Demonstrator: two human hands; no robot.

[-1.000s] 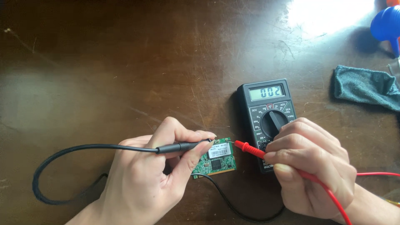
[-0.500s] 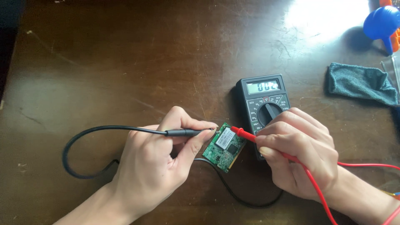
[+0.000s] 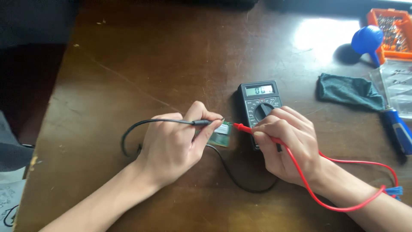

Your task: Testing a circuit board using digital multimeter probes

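Observation:
My left hand (image 3: pixel 171 146) pinches a black test probe (image 3: pixel 201 123) and also props up a small green circuit board (image 3: pixel 221 135) on its edge. My right hand (image 3: pixel 285 144) grips a red test probe (image 3: pixel 242 127), whose tip meets the board's right side. Both probe tips touch the board. Behind my right hand lies a black multimeter (image 3: pixel 259 101) with a lit display and a round dial. The black lead (image 3: pixel 240 182) loops over the dark wooden table (image 3: pixel 128 64); the red lead (image 3: pixel 343 202) curls around my right wrist.
A dark green cloth (image 3: pixel 349 91) lies at the right. Beyond it are a blue round-headed blower (image 3: pixel 367 41), an orange tray of small parts (image 3: pixel 392 32), clear plastic bags (image 3: pixel 397 86) and a blue-handled tool (image 3: pixel 399 129). The table's left edge drops off near the left side.
The view has shifted, so hands, board and meter sit higher and more central. The board has tipped from lying flatter to standing more on edge, with both probes still on it.

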